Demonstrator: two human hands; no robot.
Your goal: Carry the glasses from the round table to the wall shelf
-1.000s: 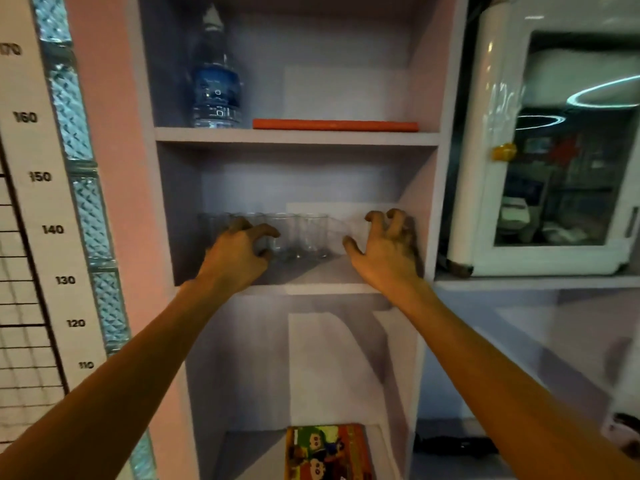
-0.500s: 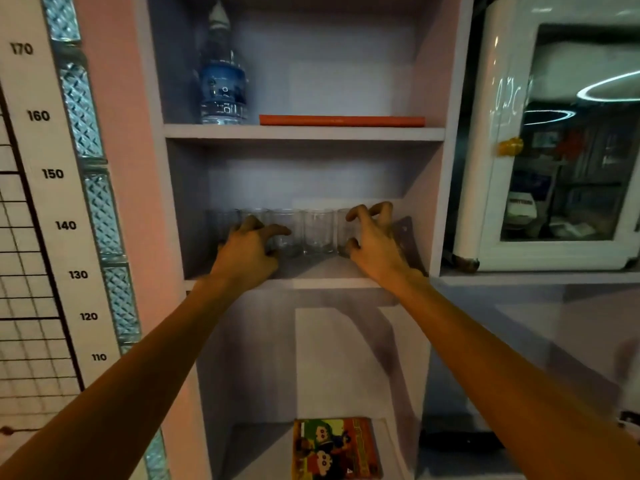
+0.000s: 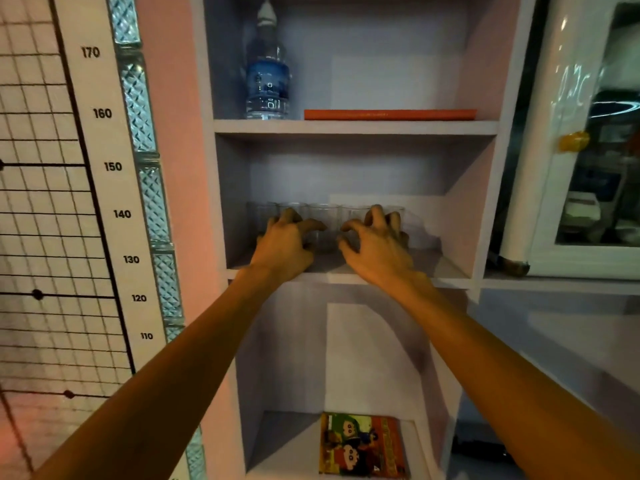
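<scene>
Glasses [image 3: 323,225] stand in a row on the middle board of the wall shelf [image 3: 446,268], toward its back. At least five clear tumblers can be counted, upright and close together; the dim light and the hands hide the exact number. Round table not in view.

Progress, judged: the carrying looks done for these glasses, since they rest on the board. What is in hand appears to be setting down or tidying the row. Whether more glasses wait at the table cannot be told.

Left hand [image 3: 285,242]: arm stretched forward and up into the compartment, palm down, fingers curled like a claw over the glasses at the left of the row. Fingertips at the rims; whether they grip a glass or only touch it cannot be told.

Right hand [image 3: 375,245]: same reach, palm down, fingers bent and spread over the glasses at the right of the row, thumb pointing toward the left hand. Firm hold or mere contact: cannot tell.

One glass shows in the gap between the hands, untouched.

Other contents: a water bottle [image 3: 267,69] and an orange book [image 3: 389,114] on the board above; a comic book [image 3: 362,445] flat on the board below.
</scene>
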